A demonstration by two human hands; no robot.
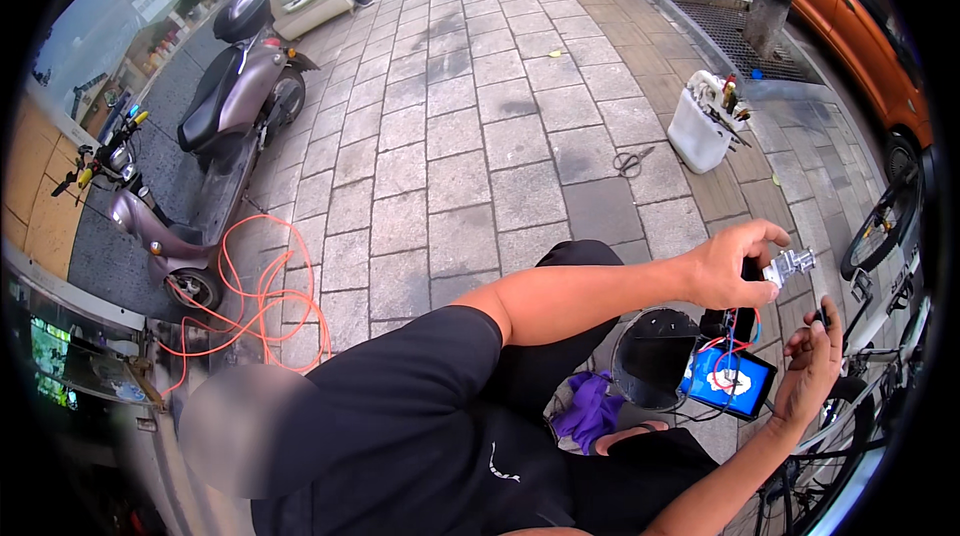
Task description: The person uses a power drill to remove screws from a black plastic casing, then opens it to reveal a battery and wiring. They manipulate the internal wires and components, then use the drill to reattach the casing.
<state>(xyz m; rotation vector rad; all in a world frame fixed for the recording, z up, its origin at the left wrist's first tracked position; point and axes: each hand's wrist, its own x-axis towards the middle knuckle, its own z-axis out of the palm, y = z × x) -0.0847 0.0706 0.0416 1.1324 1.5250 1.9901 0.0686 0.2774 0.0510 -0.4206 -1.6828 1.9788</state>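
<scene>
My left hand (735, 261) is closed around a small silver metal fitting (790, 267) with a ridged, stepped end, held up in front of me. Just below it on the right, my right hand (812, 361) pinches a small dark piece (824, 317) between thumb and fingers; its kind cannot be made out. The two hands are apart. Under them lie red and blue wires (738, 341) and a dark-framed flat case with a blue and white face (730, 383). A round black container (655, 358) stands beside the case, next to a purple cloth (590, 413).
A bicycle (885, 336) stands close on the right. Ahead are a white tool container (700, 126) and scissors (632, 163) on the paving. To the left are a tangled orange cable (265, 301) and a scooter (215, 126). People sit on a sofa (312, 11) farther off.
</scene>
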